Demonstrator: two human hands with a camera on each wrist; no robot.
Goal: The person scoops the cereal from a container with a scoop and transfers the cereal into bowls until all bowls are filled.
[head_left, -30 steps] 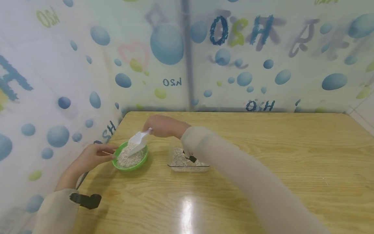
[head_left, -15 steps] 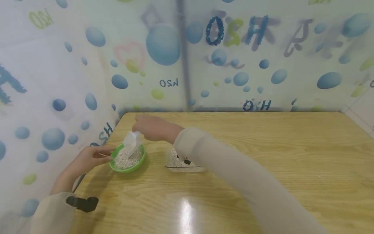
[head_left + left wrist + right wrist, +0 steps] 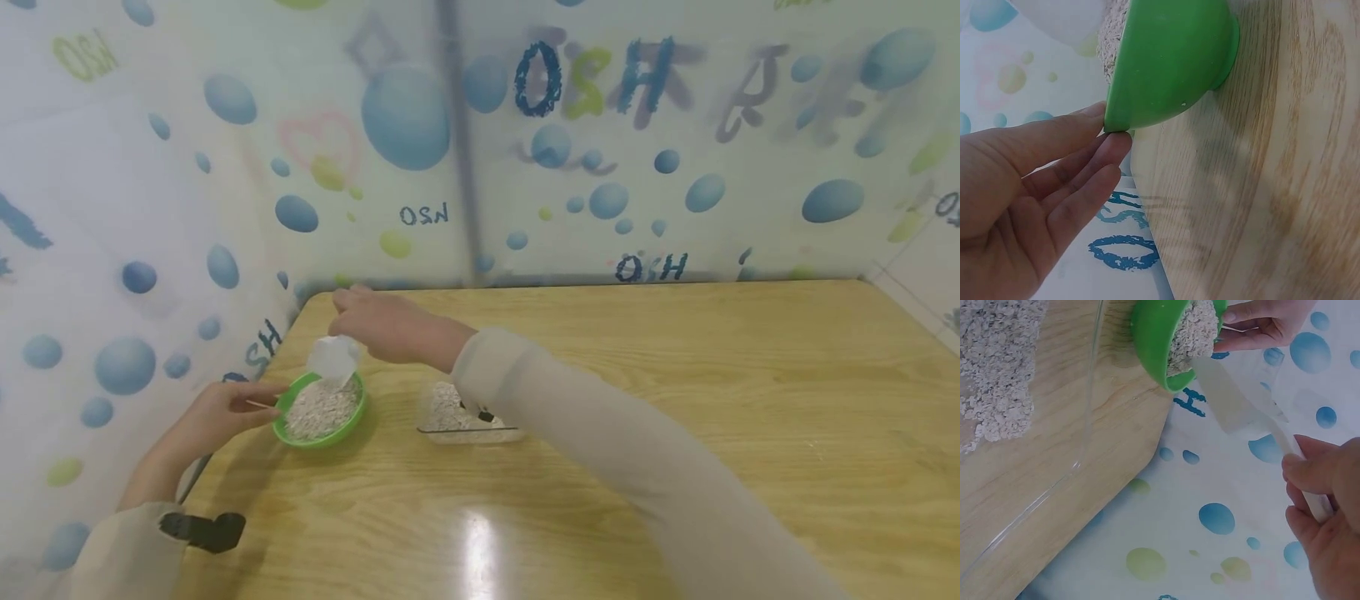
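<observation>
A green bowl (image 3: 341, 435) heaped with pale oat flakes (image 3: 322, 410) stands on the table's left side in the head view. My left hand (image 3: 213, 421) pinches its rim between thumb and fingertips, as the left wrist view also shows on the bowl's wall (image 3: 1172, 69). Above the bowl's far side, a white scoop (image 3: 332, 358) is tipped steeply, its lip down at the flakes. My right hand (image 3: 390, 325) grips the scoop by its handle (image 3: 1288, 444). From the right wrist, the scoop's blade (image 3: 1235, 403) looks bare of flakes.
Right of the bowl, a clear rectangular container (image 3: 468, 436) holds more flakes (image 3: 446, 408), partly hidden under my right sleeve. The wooden table (image 3: 675, 375) ends at a patterned curtain (image 3: 555, 208) behind and to the left.
My right hand has shifted slightly left and tilted the scoop from lying over the flakes to steeply tipped. Flakes seen on it earlier are gone from view. The left hand keeps its hold on the bowl.
</observation>
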